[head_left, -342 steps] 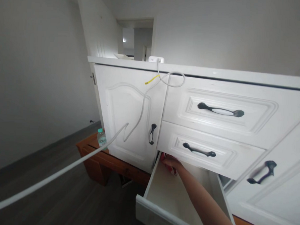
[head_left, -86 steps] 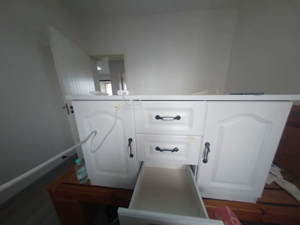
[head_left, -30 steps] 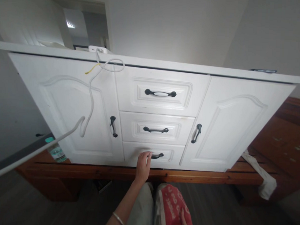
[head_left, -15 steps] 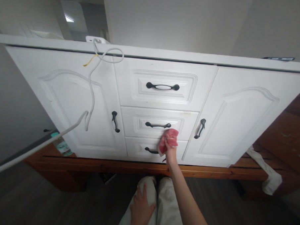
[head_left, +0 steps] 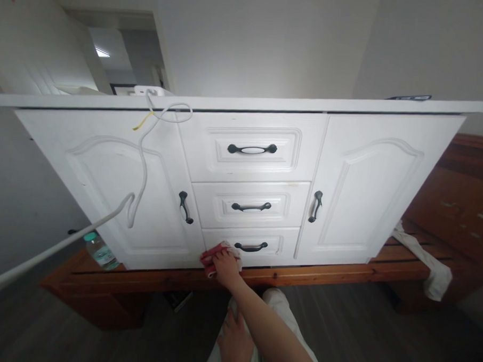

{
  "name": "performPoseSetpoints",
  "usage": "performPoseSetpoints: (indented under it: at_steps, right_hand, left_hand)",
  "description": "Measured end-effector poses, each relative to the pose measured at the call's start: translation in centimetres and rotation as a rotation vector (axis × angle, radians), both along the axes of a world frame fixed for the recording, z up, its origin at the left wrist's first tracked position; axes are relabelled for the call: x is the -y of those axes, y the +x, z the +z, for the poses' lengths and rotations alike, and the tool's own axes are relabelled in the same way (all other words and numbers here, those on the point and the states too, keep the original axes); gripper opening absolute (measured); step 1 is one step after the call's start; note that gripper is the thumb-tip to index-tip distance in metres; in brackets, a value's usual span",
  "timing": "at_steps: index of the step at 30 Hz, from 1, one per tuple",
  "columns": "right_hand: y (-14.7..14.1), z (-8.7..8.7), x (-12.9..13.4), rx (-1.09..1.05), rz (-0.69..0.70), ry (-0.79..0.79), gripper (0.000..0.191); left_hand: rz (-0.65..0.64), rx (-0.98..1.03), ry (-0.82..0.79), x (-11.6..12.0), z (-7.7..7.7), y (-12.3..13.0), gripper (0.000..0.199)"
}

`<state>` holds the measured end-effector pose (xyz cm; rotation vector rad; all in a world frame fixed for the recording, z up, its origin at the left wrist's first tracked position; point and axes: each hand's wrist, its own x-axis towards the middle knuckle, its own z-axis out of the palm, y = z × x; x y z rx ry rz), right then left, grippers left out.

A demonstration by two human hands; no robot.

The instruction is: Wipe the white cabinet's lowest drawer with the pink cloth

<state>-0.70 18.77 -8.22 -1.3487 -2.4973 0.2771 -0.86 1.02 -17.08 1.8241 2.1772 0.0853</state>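
A white cabinet (head_left: 251, 173) with three middle drawers and a door on each side fills the view. My right hand (head_left: 225, 267) holds a red and white cloth (head_left: 211, 258) against the lower left part of the bottom drawer (head_left: 276, 243), left of its dark handle (head_left: 251, 247). Beneath my right forearm, my left hand (head_left: 235, 343) rests on my leg with its fingers apart, holding nothing.
A white cable (head_left: 145, 161) hangs from a white adapter (head_left: 149, 90) across the left door. A bottle (head_left: 102, 254) stands on the wooden bench (head_left: 293, 274) at left; white fabric (head_left: 422, 258) lies at right. A phone-like object (head_left: 411, 97) is on top.
My right hand and the cloth have moved left and down, from the right side of the lower drawers to the bottom drawer's left corner. The whole view has shifted slightly.
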Motion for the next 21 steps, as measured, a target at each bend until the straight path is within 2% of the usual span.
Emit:
performPoseSetpoints:
  at_steps: [4,7,10,11,12,14,16,18,21]
  right_hand:
    - [5.9,-3.8,1.7,0.026,-0.155,-0.059,0.039]
    - [13.7,-5.3,3.4,0.063,-0.335,-0.12,0.043]
    - [23.7,-5.6,4.8,0.115,-0.713,-0.145,0.04]
    - [27.0,-5.5,5.2,0.074,-0.852,-0.093,0.039]
    - [30.1,-5.1,5.6,0.007,-0.866,-0.043,0.036]
    - [34.7,-4.1,6.1,-0.287,-0.734,-0.1,0.025]
    - [37.1,-2.4,6.5,-0.576,-0.599,-0.18,0.016]
    - [37.2,-0.1,6.6,-0.774,-0.586,-0.177,0.027]
    - [34.6,3.8,6.3,-0.987,-0.754,0.02,0.039]
  left_hand:
    - [0.0,-0.048,-0.042,-0.1,-0.2,0.3,0.078]
    - [0.016,-0.045,-0.035,-0.2,-0.3,0.5,0.081]
    - [0.012,-0.058,-0.01,-0.1,-0.4,0.7,0.083]
    - [0.009,-0.061,0.0,-0.1,-0.5,0.8,0.083]
    - [0.005,-0.063,0.008,-0.1,-0.4,1.0,0.083]
    - [-0.001,-0.073,0.027,0.0,-0.3,1.3,0.083]
    - [-0.002,-0.085,0.049,0.1,-0.1,1.7,0.082]
    - [0.003,-0.089,0.052,0.2,0.0,1.9,0.081]
    - [0.009,-0.073,0.029,0.1,0.0,1.8,0.083]
